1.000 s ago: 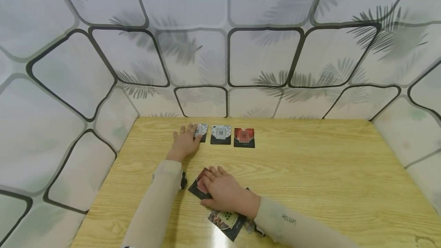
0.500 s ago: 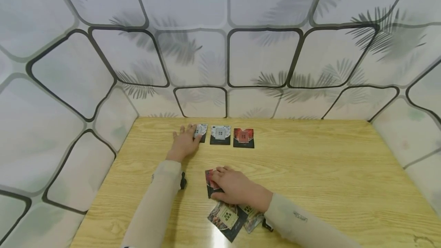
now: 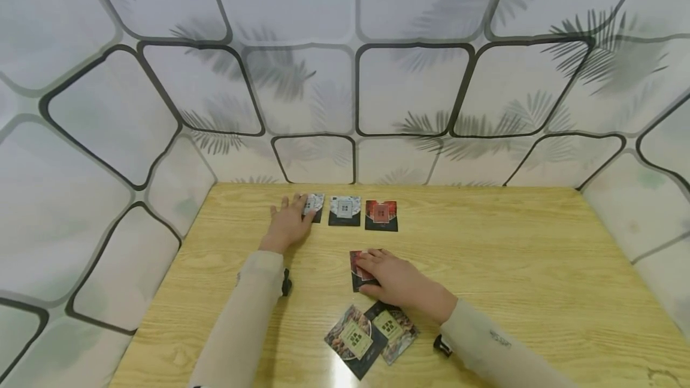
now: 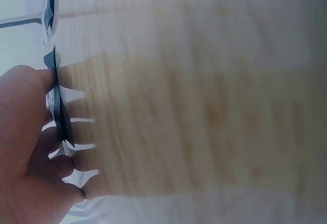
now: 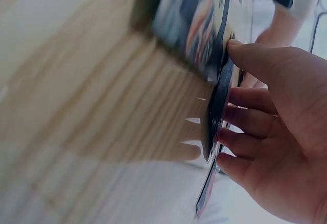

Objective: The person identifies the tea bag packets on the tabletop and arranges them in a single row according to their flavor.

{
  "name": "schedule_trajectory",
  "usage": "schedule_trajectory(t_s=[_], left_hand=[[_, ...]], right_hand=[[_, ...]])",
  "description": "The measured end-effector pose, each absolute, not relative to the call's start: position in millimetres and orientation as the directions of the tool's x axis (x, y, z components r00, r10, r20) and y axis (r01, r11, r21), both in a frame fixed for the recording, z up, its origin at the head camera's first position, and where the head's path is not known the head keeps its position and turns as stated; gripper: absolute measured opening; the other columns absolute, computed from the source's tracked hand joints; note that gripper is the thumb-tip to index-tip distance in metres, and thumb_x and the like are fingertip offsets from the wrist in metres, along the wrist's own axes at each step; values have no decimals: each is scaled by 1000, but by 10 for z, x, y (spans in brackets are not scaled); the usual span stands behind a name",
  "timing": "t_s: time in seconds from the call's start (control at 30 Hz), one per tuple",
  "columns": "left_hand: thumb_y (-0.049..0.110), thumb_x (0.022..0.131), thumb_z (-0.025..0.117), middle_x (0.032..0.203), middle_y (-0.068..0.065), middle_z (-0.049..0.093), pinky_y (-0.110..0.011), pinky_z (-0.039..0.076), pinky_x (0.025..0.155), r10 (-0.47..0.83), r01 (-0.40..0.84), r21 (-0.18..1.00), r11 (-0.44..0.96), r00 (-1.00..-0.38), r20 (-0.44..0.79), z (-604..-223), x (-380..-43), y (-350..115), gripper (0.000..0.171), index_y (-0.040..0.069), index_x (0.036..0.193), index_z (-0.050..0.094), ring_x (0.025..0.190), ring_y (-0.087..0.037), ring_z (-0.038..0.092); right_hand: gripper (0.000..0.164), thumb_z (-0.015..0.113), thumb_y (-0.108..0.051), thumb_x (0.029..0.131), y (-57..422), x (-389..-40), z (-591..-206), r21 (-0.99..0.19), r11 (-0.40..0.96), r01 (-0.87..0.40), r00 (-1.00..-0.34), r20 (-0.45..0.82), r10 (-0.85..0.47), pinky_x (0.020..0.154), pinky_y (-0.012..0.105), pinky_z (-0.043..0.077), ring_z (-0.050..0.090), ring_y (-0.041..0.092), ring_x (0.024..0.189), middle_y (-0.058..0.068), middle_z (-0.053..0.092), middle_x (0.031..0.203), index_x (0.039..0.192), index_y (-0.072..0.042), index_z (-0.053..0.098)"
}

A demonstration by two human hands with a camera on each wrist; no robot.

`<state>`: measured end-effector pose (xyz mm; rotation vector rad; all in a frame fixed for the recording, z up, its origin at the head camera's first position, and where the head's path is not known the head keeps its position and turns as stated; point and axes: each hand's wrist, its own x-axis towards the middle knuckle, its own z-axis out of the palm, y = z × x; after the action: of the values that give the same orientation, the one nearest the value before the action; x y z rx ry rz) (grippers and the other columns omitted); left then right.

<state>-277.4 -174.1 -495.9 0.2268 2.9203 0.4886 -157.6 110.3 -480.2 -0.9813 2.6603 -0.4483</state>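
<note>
My left hand (image 3: 288, 222) rests with spread fingers on a white-and-black packet (image 3: 315, 206) at the left end of the back row. Beside it lie a second white-and-black packet (image 3: 345, 211) and a red-and-black packet (image 3: 381, 215), both flat. Nearer me, my right hand (image 3: 401, 280) lies on another dark red-and-black packet (image 3: 357, 277), whose right part it covers. In the right wrist view, the thumb and extended fingers (image 5: 250, 101) touch that packet's face (image 5: 219, 104). Two brown-and-black packets (image 3: 356, 340) overlap at the front, below my right hand.
The wood-grain table (image 3: 517, 274) runs back to a patterned fabric wall (image 3: 412, 88), which also closes in both sides. A dark wrist device (image 3: 443, 346) sits under the right sleeve, close to the brown packets.
My right hand has slid right and slightly back, bringing the red-and-black packet along and turning it nearly square to the table. Both brown packets are now uncovered. The left hand has stayed put.
</note>
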Motion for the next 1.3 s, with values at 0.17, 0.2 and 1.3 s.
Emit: schedule_trajectory(t_s=[0.17,0.2,1.3], left_hand=[[44,114,36,175,-20,21,-76,9,126,175,120,331,936,-974,-143,-4958,-2776,-1735,65,8,168,26,162,-49,11],[43,114,36,175,-20,21,-76,9,126,175,120,330,936,-974,-142,-4957,-2774,-1732,65,8,168,26,162,-49,12],[43,115,37,175,-20,20,-77,8,125,174,118,334,935,-974,-142,-4961,-2779,-1732,65,9,169,25,162,-50,11]], right_hand=[[61,67,-34,105,1261,-1591,-4775,-422,728,-541,-756,-136,-640,123,60,38,41,46,152,23,50,160,155,-3,51],[61,67,-34,105,1288,-1596,-4773,-427,730,-534,-761,-134,-635,122,61,39,41,46,152,23,50,159,155,-3,52],[50,69,-24,102,2114,-2114,-4791,-401,818,-412,-859,-127,-495,91,50,57,69,30,103,24,65,136,145,-1,59]])
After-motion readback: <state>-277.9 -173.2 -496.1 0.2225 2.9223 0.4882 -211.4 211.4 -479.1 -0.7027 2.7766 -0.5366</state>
